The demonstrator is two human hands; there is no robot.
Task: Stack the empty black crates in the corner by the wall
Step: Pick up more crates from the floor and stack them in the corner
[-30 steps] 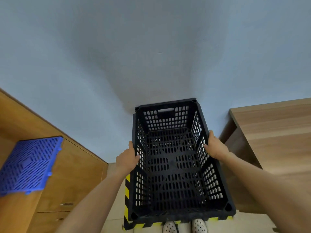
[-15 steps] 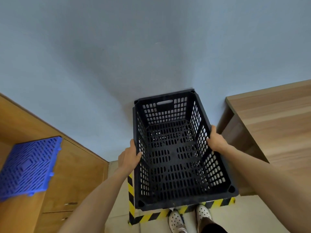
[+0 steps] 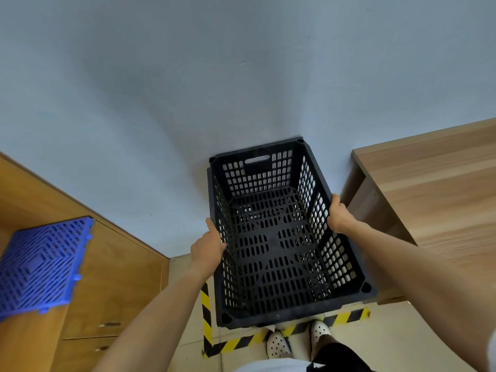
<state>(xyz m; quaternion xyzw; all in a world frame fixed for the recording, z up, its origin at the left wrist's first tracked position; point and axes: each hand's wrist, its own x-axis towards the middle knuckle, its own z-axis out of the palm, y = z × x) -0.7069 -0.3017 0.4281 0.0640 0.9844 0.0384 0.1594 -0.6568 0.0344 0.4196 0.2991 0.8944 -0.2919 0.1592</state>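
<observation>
Standing at 6 o'clock: shoes (image 3: 277,345) just behind the striped floor tape (image 3: 206,320). Black crate (image 3: 271,245) sits centre frame inside the taped corner, far end toward the wall (image 3: 188,89) at 12 o'clock, empty. Left hand (image 3: 208,244) at 9 o'clock, grip closed over the left rim; right hand (image 3: 338,217) at 3 o'clock, grip closed over the right rim. Cannot tell whether the crate rests on the floor, on another crate, or hangs. Wooden surface (image 3: 434,189) at 3 o'clock; blue grid panel (image 3: 40,264) on cabinet (image 3: 112,277) at 9 o'clock. Judgement: placement nearly done, release left; no other crates in view.
</observation>
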